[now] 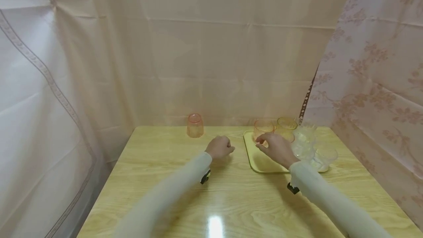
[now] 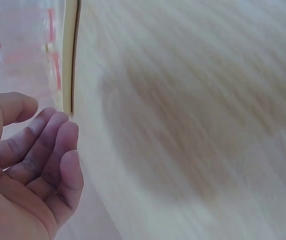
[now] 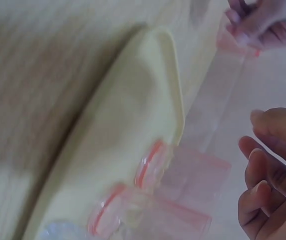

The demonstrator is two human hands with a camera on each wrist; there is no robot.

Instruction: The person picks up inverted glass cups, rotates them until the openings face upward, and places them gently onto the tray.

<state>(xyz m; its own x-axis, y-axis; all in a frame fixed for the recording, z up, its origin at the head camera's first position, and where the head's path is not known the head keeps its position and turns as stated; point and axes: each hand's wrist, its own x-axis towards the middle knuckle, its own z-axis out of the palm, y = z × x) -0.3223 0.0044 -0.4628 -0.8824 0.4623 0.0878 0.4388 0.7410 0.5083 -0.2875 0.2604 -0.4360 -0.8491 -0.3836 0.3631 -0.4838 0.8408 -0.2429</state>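
Observation:
My right hand (image 1: 277,149) is above the pale yellow tray (image 1: 259,162), fingers loosely bent and holding nothing. Just beyond its fingertips stands a clear pinkish-orange cup (image 1: 264,125). In the right wrist view that hand (image 3: 275,172) is apart from two pink-tinted cups (image 3: 192,172) on the tray. My left hand (image 1: 219,147) hovers over the table left of the tray. Its fingers (image 2: 65,175) are loosely curled with nothing between them in the left wrist view. Behind and left of it, a pink transparent cup (image 1: 195,128) stands upside down on the table.
On the tray's right side crowd a yellow cup (image 1: 286,123) and several clear glass vessels (image 1: 304,140), hard to tell apart. Light wood table (image 1: 158,157) extends around the tray. Cloth curtains (image 1: 211,54) hang behind and at both sides.

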